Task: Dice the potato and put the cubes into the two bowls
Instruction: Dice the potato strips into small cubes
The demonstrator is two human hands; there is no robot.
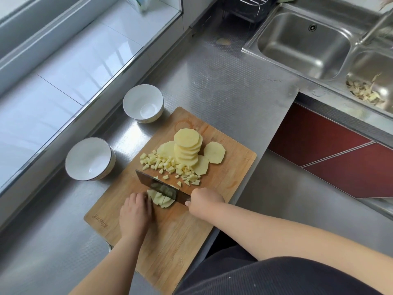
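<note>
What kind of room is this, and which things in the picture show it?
Most likely a home kitchen. A double steel sink is set into the steel counter, and a wooden cutting board carries potato slices beside two white bowls.

We see a bright, evenly daylit scene, the light entering from the white tiled window ledge (70, 67) at upper left. Soft glare washes the embossed stainless steel bench (223, 86) and the steel sink basin (302, 45). Shadows under our hands are faint and short. Wide-angle distortion bends straight edges near the borders, and the far corners look soft.
</note>
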